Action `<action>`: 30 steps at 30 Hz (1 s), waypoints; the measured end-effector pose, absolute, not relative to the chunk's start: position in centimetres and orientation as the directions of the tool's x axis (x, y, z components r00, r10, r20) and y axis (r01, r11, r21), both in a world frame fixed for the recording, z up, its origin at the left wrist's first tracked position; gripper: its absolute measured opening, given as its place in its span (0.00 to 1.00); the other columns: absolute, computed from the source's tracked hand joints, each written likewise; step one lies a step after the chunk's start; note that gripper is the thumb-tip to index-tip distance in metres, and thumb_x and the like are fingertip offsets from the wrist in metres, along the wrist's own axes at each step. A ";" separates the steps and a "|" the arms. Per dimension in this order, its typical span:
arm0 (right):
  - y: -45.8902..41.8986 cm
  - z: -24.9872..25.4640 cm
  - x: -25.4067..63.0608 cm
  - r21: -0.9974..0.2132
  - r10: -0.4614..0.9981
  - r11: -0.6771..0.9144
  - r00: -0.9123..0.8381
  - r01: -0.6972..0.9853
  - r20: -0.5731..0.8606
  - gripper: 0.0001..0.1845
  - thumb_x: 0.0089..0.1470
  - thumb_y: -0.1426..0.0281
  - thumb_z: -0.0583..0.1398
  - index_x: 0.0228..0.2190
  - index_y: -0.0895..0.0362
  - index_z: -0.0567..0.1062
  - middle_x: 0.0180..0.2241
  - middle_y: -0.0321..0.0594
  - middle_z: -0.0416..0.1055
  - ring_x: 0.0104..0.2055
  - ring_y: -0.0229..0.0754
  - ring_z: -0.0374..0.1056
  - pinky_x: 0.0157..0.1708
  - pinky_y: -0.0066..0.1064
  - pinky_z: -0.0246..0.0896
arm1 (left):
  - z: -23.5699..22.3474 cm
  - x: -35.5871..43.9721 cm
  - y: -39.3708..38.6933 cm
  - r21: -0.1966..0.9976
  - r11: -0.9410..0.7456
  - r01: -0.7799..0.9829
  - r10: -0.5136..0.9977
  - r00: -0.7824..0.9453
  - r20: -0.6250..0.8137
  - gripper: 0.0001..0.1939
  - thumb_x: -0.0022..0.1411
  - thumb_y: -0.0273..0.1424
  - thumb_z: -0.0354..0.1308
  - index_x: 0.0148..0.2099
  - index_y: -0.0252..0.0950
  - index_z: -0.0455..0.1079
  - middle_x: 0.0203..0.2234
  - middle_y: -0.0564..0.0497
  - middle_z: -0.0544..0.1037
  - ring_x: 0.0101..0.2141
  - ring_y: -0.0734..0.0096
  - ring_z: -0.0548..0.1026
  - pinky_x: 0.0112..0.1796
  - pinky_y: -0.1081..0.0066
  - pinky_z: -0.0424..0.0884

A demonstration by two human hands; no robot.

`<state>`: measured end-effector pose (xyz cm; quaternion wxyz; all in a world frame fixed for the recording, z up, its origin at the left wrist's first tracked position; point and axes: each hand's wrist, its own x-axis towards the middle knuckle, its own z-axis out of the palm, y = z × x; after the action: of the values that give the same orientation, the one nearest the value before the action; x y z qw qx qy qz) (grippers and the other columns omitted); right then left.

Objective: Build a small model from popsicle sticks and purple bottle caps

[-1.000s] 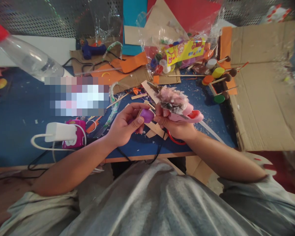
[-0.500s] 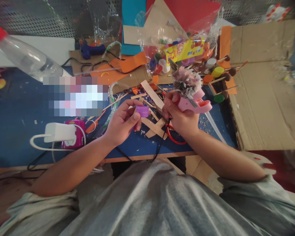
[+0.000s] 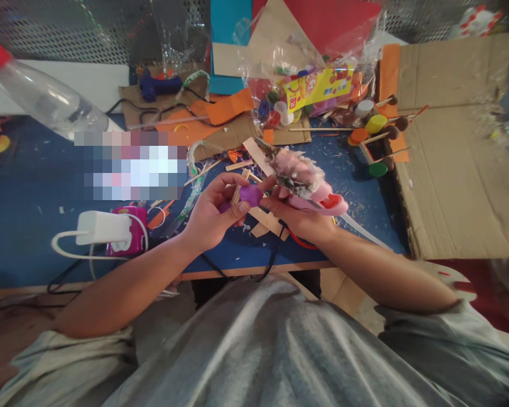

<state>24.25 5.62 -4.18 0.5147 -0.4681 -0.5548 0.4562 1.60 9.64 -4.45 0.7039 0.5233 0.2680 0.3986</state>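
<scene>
My left hand (image 3: 214,212) pinches a small purple cap (image 3: 250,195) between thumb and fingers, just above the blue table (image 3: 46,226). My right hand (image 3: 299,213) grips pink-handled scissors (image 3: 322,200) whose blades are caked with pinkish fluffy scraps (image 3: 297,169). The right hand's fingertips touch the purple cap, so both hands meet over flat wooden sticks (image 3: 267,220) lying on the table.
A white charger and cable (image 3: 104,229) lie at the left by a magenta box. A clear plastic bottle (image 3: 46,102) sits at far left. A bag of coloured caps (image 3: 314,90), skewers with caps (image 3: 377,130), a blue glue gun (image 3: 159,86) and flat cardboard (image 3: 453,152) crowd the back and right.
My right hand, which had lifted the scissors up and away half a second ago, has come back down and left to meet the purple cap in my left hand.
</scene>
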 end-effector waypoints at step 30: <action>6.2 -3.4 24.0 -0.983 0.983 0.160 0.103 -0.091 0.151 0.26 0.64 0.49 0.76 0.34 0.50 0.70 0.49 0.36 0.81 0.26 0.32 0.66 0.25 0.35 0.69 | -3.4 1.6 9.7 0.945 0.148 -0.293 0.846 0.532 0.032 0.24 0.71 0.45 0.78 0.58 0.42 0.74 0.51 0.44 0.89 0.23 0.82 0.75 0.26 0.76 0.74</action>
<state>24.03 6.25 -3.36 0.5850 -0.4572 -0.4876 0.4593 1.60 9.66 -3.45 0.7083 0.5143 0.2690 0.4019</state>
